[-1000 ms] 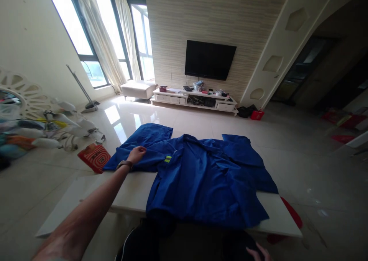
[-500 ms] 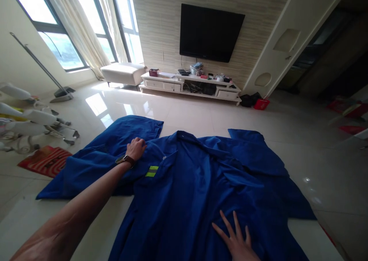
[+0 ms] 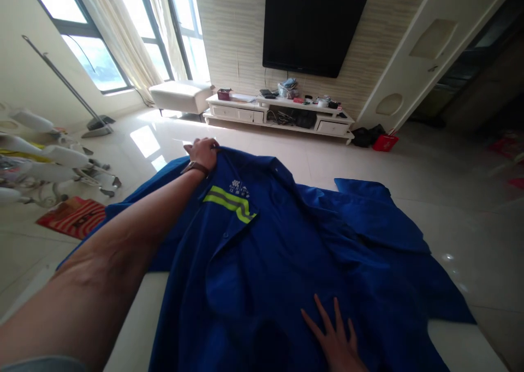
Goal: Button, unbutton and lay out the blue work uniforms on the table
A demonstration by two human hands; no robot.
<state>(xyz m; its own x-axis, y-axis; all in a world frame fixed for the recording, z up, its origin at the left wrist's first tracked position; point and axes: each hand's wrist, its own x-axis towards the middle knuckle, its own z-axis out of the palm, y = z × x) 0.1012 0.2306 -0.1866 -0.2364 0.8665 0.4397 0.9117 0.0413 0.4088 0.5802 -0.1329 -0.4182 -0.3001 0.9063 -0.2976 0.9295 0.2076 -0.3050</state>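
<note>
A blue work jacket (image 3: 270,263) lies spread over a pale table (image 3: 137,306), its front open and its sleeves out to both sides. My left hand (image 3: 203,152), with a watch on the wrist, pinches the jacket near the shoulder and holds that part raised. Below it, a yellow-green reflective stripe (image 3: 231,201) and a white printed logo (image 3: 239,187) show on the lifted front panel. My right hand (image 3: 338,336) rests flat on the jacket's lower right part, fingers spread.
A sewing machine with white thread cones (image 3: 61,156) stands at the left, beside a red patterned bag (image 3: 69,219). Beyond the tiled floor are a low white TV cabinet (image 3: 233,112), a white bench (image 3: 180,96) and a red bin (image 3: 385,142).
My left hand has taken hold of the jacket near the shoulder and lifted it up and away, exposing more stripe and the logo. My right hand stays in place. The view has tilted slightly.
</note>
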